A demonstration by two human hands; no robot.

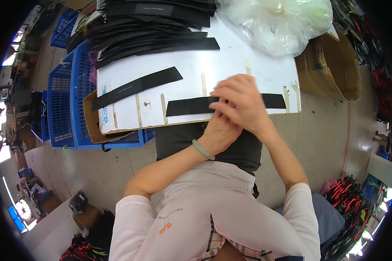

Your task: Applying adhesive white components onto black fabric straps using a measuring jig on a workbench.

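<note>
A flat black strip point(188, 106), apparently fabric, lies crosswise along the front edge of the white table, its middle hidden by my hands. My right hand point(244, 101) is over that middle part, fingers curled and slightly blurred, overlapping my left hand. Whatever it pinches, if anything, is too small to make out. Below it, my left hand point(222, 132) reaches over the table edge with a pale green bangle point(203, 150) on its wrist. The right hand hides most of the left fingers. To the left, a second black strip point(154, 80) lies slanted, bearing a small printed label.
Black strips point(161, 45) are heaped at the back left of the table point(191, 61). A clear plastic bag point(278, 26) stands back right, beside a cardboard box point(331, 65). Blue crates point(62, 104) and an open carton point(91, 124) flank the table's left side.
</note>
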